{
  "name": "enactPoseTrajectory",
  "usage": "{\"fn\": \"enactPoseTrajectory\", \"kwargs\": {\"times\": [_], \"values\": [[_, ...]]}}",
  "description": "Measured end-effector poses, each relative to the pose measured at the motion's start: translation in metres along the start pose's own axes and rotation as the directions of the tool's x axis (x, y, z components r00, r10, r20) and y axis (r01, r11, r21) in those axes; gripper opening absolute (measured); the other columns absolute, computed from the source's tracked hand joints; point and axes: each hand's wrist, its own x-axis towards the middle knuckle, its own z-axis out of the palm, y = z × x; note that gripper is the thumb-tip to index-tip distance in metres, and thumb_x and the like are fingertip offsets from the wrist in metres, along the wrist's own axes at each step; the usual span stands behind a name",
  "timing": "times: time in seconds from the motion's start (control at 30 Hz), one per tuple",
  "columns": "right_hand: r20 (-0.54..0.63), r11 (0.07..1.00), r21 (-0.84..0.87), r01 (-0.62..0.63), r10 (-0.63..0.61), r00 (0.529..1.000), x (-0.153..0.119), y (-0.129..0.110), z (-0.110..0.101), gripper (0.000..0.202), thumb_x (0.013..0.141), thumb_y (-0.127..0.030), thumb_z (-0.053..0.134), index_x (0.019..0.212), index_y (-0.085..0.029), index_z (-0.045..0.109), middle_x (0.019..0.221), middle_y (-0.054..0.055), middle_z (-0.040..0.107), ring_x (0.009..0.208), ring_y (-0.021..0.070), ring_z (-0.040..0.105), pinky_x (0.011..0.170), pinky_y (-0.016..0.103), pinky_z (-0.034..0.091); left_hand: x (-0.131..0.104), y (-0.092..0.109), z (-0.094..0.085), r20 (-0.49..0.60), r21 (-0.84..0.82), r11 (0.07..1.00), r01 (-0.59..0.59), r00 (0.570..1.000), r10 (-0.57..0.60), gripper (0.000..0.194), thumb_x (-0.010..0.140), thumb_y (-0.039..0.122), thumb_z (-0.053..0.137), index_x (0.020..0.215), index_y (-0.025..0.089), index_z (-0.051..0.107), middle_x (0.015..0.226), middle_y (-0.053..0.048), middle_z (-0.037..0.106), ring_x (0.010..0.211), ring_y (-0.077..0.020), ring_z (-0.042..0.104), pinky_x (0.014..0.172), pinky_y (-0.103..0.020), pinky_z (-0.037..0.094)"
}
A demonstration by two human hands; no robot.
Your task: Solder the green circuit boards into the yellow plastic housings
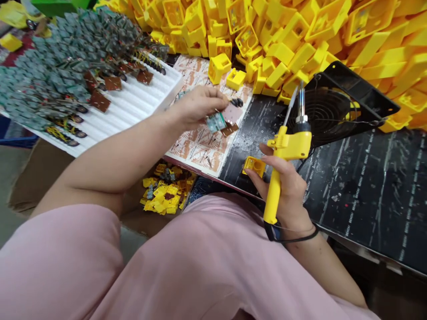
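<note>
My left hand [196,104] is closed on a small circuit board [215,122], held over the patterned sheet. A brown board piece [230,130], a pinkish flat piece [232,114] and a dark coiled wire [237,102] show beside its fingertips. In my right hand [288,186] rests a yellow soldering gun [288,144], its metal tip pointing away from me. The thumb and fingertips of this hand also grip a small open yellow plastic case [254,166] at the table's near edge. Some of the fingers are hidden behind the gun.
A large heap of yellow cases [283,40] fills the back. Rows of circuit boards [66,62] stand on a ribbed white foam tray [133,106] at left. A black fan [328,104] sits behind the gun on the black table [367,191]. Below, a box holds yellow parts [163,195].
</note>
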Motion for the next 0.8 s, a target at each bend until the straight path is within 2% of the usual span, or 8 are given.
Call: {"fn": "enactPoseTrajectory", "kwargs": {"times": [0.13, 0.23, 0.33, 0.47, 0.53, 0.6, 0.73, 0.8], "values": [[-0.06, 0.995, -0.006, -0.104, 0.104, 0.993, 0.017, -0.01, 0.015, 0.049, 0.09, -0.037, 0.082, 0.129, -0.03, 0.053, 0.128, 0.008, 0.076, 0.115, 0.0268, 0.077, 0.099, 0.038, 0.065, -0.02, 0.015, 0.033, 0.156, -0.438, 0.888, 0.14, 0.985, -0.078, 0.016, 0.099, 0.018, 0.053, 0.095, 0.013, 0.068, 0.096, -0.009, 0.08, 0.088, -0.016, 0.076, 0.078, -0.031, 0.06], [-0.008, 0.97, 0.087, -0.226, 0.227, 0.974, 0.022, -0.011, 0.024, 0.039, 0.095, -0.039, 0.076, 0.124, -0.029, 0.052, 0.118, 0.004, 0.077, 0.095, 0.02, 0.08, 0.085, 0.03, 0.066, -0.029, 0.018, 0.037, 0.161, -0.524, 0.838, 0.15, 0.984, -0.075, 0.013, 0.099, 0.017, 0.056, 0.089, 0.015, 0.063, 0.099, -0.009, 0.08, 0.092, -0.015, 0.077, 0.083, -0.028, 0.06], [0.043, 0.948, 0.176, -0.265, 0.261, 0.964, 0.024, -0.012, 0.027, 0.032, 0.097, -0.026, 0.069, 0.123, -0.029, 0.051, 0.111, 0.001, 0.077, 0.084, 0.0151, 0.079, 0.078, 0.026, 0.064, -0.035, 0.011, 0.032, 0.157, -0.469, 0.867, 0.171, 0.982, -0.109, 0.013, 0.1, 0.015, 0.054, 0.089, 0.016, 0.061, 0.102, -0.01, 0.08, 0.09, -0.0141, 0.077, 0.083, -0.028, 0.06], [0.067, 0.953, 0.182, -0.243, 0.235, 0.97, 0.028, -0.008, 0.024, 0.038, 0.091, -0.017, 0.065, 0.125, -0.03, 0.051, 0.107, -0.001, 0.077, 0.088, 0.0161, 0.078, 0.082, 0.029, 0.063, -0.035, -0.011, 0.016, 0.35, -0.417, 0.889, 0.189, 0.936, -0.035, 0.007, 0.096, 0.018, 0.06, 0.093, 0.016, 0.066, 0.09, -0.01, 0.079, 0.075, -0.0147, 0.075, 0.071, -0.031, 0.058], [0.052, 0.969, 0.129, -0.212, 0.207, 0.977, 0.03, -0.003, 0.022, 0.04, 0.09, -0.014, 0.063, 0.126, -0.03, 0.053, 0.105, -0.001, 0.076, 0.088, 0.0169, 0.078, 0.082, 0.03, 0.063, -0.03, -0.024, 0.005, 0.408, -0.379, 0.916, 0.134, 0.912, 0.035, 0.014, 0.093, 0.029, 0.068, 0.095, 0.016, 0.072, 0.078, -0.008, 0.076, 0.067, -0.0157, 0.071, 0.064, -0.032, 0.055], [0.036, 0.984, 0.048, -0.17, 0.169, 0.985, 0.031, 0.001, 0.021, 0.042, 0.089, -0.011, 0.06, 0.126, -0.029, 0.055, 0.104, -0.001, 0.076, 0.087, 0.0172, 0.077, 0.082, 0.03, 0.063, -0.022, -0.034, -0.008, 0.389, -0.289, 0.957, 0.04, 0.918, 0.079, 0.03, 0.089, 0.045, 0.073, 0.098, 0.017, 0.077, 0.07, -0.006, 0.072, 0.062, -0.0167, 0.068, 0.061, -0.034, 0.051], [0.066, 0.99, -0.071, -0.122, 0.127, 0.99, 0.031, 0.006, 0.021, 0.041, 0.089, -0.011, 0.058, 0.126, -0.028, 0.061, 0.101, 0.003, 0.074, 0.084, 0.0195, 0.075, 0.076, 0.031, 0.062, -0.005, -0.043, -0.036, 0.414, -0.095, 0.993, -0.063, 0.905, 0.097, 0.06, 0.078, 0.073, 0.074, 0.104, 0.02, 0.082, 0.064, -0.003, 0.07, 0.062, -0.0148, 0.059, 0.063, -0.035, 0.046], [0.077, 0.985, -0.127, -0.117, 0.127, 0.989, 0.03, 0.008, 0.021, 0.04, 0.09, -0.013, 0.057, 0.127, -0.027, 0.063, 0.1, 0.004, 0.073, 0.085, 0.0206, 0.074, 0.076, 0.033, 0.062, 0.004, -0.045, -0.048, 0.439, -0.002, 0.995, -0.102, 0.894, 0.092, 0.066, 0.077, 0.078, 0.071, 0.107, 0.021, 0.081, 0.068, -0.001, 0.073, 0.065, -0.0124, 0.055, 0.068, -0.033, 0.045]]}}
